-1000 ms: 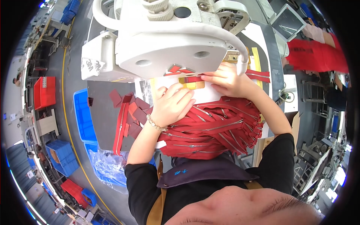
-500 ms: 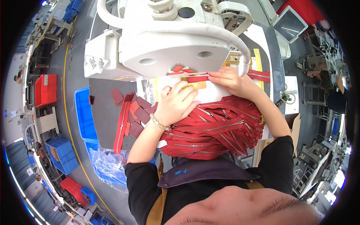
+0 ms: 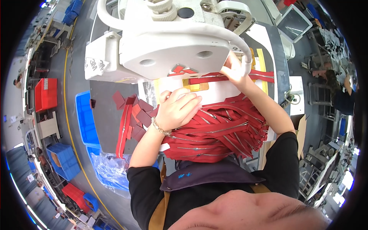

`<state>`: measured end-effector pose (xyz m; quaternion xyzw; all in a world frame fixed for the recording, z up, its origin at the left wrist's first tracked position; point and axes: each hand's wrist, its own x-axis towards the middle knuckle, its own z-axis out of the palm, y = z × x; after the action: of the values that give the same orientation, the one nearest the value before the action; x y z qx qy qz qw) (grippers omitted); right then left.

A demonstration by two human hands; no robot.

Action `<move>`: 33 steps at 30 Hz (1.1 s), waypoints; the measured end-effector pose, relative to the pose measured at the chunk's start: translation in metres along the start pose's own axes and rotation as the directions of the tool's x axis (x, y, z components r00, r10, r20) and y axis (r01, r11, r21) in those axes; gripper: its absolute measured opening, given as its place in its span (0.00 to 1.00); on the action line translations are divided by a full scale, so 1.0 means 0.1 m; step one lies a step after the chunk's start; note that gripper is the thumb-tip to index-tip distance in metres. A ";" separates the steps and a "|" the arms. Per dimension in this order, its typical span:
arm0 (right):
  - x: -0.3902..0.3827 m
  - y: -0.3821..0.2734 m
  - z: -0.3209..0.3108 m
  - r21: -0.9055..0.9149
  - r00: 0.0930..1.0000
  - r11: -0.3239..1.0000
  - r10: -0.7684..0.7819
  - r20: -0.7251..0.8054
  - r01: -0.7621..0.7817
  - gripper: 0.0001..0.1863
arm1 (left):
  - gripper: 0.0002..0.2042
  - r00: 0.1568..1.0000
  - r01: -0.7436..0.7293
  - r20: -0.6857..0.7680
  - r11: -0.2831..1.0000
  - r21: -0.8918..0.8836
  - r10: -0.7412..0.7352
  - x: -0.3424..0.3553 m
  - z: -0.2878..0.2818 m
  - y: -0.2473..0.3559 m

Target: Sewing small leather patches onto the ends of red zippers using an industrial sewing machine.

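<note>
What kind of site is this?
Probably a sewing factory floor: a bulky white machine over the worktable, a heap of red zippers, and blue crates beside an aisle with a yellow line.

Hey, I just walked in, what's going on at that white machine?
A person is working with red zippers at the white machine. Their right hand, partly hidden by the machine, is at a red zipper strip lying across the work surface; its grip can't be made out. The left hand is by the yellow plate, over the edge of a big pile of red zippers. Dark red patches lie left of the pile.
</note>
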<state>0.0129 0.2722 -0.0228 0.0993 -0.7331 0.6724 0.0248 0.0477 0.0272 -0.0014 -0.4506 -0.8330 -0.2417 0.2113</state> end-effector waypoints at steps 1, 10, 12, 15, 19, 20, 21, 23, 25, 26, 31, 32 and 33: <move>-0.03 -0.08 -0.03 0.017 1.000 1.000 0.018 0.024 -0.018 0.18 | 0.12 1.000 0.008 0.016 0.997 -0.070 -0.007 -0.01 -0.02 -0.01; -0.25 -0.37 -0.17 -0.617 0.888 0.660 -0.184 0.422 0.429 0.14 | 0.24 0.970 0.035 0.242 0.980 -0.196 0.013 0.02 0.02 0.00; -0.28 -0.30 -0.20 -0.640 0.874 0.614 -0.190 0.447 0.461 0.17 | 0.27 0.957 0.072 0.291 0.966 -0.248 0.003 0.01 0.03 -0.01; -0.34 -0.20 -0.22 -0.652 0.885 0.618 -0.176 0.432 0.441 0.19 | 0.29 0.953 0.072 0.303 0.958 -0.278 0.016 0.00 0.05 -0.02; -0.37 -0.14 -0.23 -0.670 0.889 0.608 -0.150 0.432 0.427 0.20 | 0.30 0.953 0.083 0.304 0.959 -0.271 0.003 -0.02 0.07 -0.03; -0.37 -0.13 -0.24 -0.670 0.898 0.624 -0.125 0.423 0.403 0.20 | 0.30 0.951 0.089 0.309 0.958 -0.272 -0.001 -0.03 0.07 -0.03; -0.36 -0.14 -0.22 -0.673 0.890 0.603 -0.155 0.428 0.428 0.18 | 0.30 0.949 0.096 0.314 0.957 -0.272 -0.006 -0.03 0.06 -0.03; -0.40 -0.11 -0.22 -0.674 0.898 0.609 -0.165 0.407 0.418 0.17 | 0.30 0.948 0.095 0.318 0.957 -0.273 -0.004 -0.04 0.06 -0.03; -0.43 -0.09 -0.25 -0.703 0.917 0.606 -0.126 0.378 0.373 0.16 | 0.30 0.950 0.084 0.312 0.957 -0.277 0.006 -0.02 0.07 -0.03; -0.44 -0.10 -0.25 -0.702 0.918 0.608 -0.124 0.377 0.371 0.16 | 0.30 0.949 0.086 0.314 0.957 -0.278 0.006 -0.02 0.07 -0.03; -0.40 -0.18 -0.24 -0.708 0.925 0.606 -0.136 0.356 0.362 0.17 | 0.28 0.947 0.106 0.322 0.946 -0.305 -0.003 0.00 0.04 -0.02; -0.38 -0.19 -0.23 -0.709 0.926 0.608 -0.135 0.353 0.358 0.17 | 0.28 0.945 0.113 0.326 0.945 -0.306 -0.007 0.00 0.04 -0.02; -0.37 -0.20 -0.23 -0.674 0.934 0.661 -0.128 0.334 0.331 0.17 | 0.28 0.944 0.111 0.329 0.945 -0.308 -0.004 0.00 0.04 -0.02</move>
<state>0.0504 0.2976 -0.0071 0.2604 -0.9152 0.3033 0.0516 0.0452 0.0284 -0.0050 -0.4877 -0.8185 -0.3036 -0.0120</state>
